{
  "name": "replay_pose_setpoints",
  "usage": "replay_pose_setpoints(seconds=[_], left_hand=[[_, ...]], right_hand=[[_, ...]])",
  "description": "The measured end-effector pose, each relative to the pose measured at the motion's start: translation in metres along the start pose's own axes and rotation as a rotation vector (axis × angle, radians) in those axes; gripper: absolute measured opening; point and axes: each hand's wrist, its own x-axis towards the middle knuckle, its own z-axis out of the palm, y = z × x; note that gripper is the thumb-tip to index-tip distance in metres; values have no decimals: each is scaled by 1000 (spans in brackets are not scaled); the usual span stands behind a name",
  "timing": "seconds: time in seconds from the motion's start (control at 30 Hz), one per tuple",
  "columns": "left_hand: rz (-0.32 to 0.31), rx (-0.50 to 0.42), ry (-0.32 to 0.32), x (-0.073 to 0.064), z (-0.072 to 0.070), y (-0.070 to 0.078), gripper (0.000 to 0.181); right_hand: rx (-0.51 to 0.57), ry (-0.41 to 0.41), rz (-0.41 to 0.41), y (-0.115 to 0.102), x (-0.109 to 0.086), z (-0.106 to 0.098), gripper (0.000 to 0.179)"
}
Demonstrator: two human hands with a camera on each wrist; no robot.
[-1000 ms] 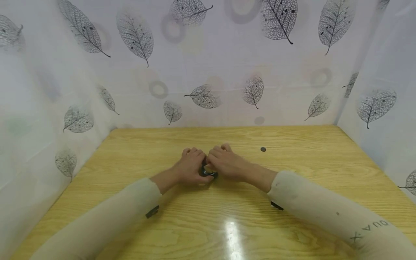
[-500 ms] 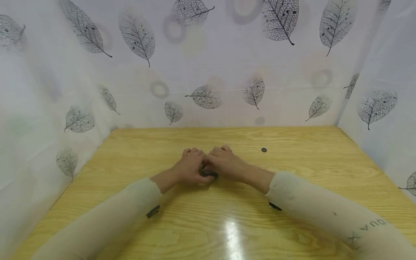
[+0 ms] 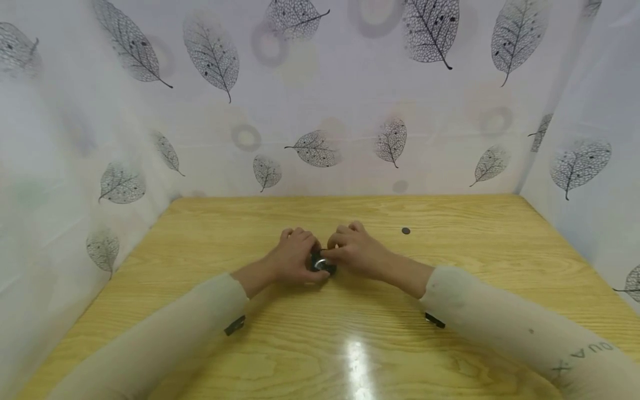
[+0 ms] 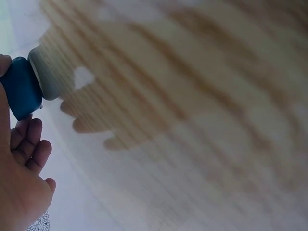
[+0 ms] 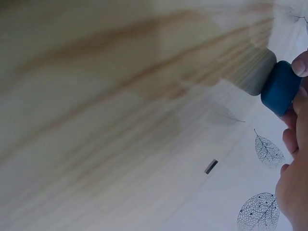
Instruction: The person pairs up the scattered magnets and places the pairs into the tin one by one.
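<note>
A small, dark teal object with rounded corners (image 3: 316,261) sits low on the table between the two hands. A shiny rounded patch shows on its top. My left hand (image 3: 295,258) grips it from the left, with the thumb along the near side and fingers around the far side. My right hand (image 3: 357,253) is at its right and far edge, curled, with thumb and forefinger pinching at the top edge. In the right wrist view, fingertips touch the teal body (image 5: 281,89). The left wrist view shows the teal body (image 4: 21,89) beside the left fingers.
On the glossy wooden table (image 3: 320,344), a small dark disc (image 3: 405,230) lies behind and right of the hands. White leaf-print curtains (image 3: 330,100) close off the back and both sides. Small dark devices (image 3: 235,325) show under the sleeves.
My right hand has drawn slightly right and lifted its knuckles off the teal object, uncovering the shiny patch on top. The left hand keeps its hold in place.
</note>
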Motion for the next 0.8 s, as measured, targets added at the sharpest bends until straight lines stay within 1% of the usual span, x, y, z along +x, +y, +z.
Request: replay_pose_setpoints(seconds=[0.1, 0.23, 0.3, 0.57, 0.67, 0.8], left_hand=[[0, -2, -4, 0, 0, 0, 56], [1, -2, 0, 0, 0, 1, 56], [2, -4, 3, 0, -1, 1, 56], [-3, -4, 4, 1, -1, 1, 57], [-7, 1, -5, 1, -1, 0, 58], [-11, 30, -3, 1, -1, -1, 58]], right_hand=[[59, -39, -12, 1, -3, -2, 14], [119, -69, -13, 2, -8, -5, 10], [123, -83, -19, 3, -9, -6, 10], [117, -173, -29, 5, -10, -6, 21], [99, -154, -45, 6, -11, -6, 21], [56, -65, -44, 10, -14, -7, 21]])
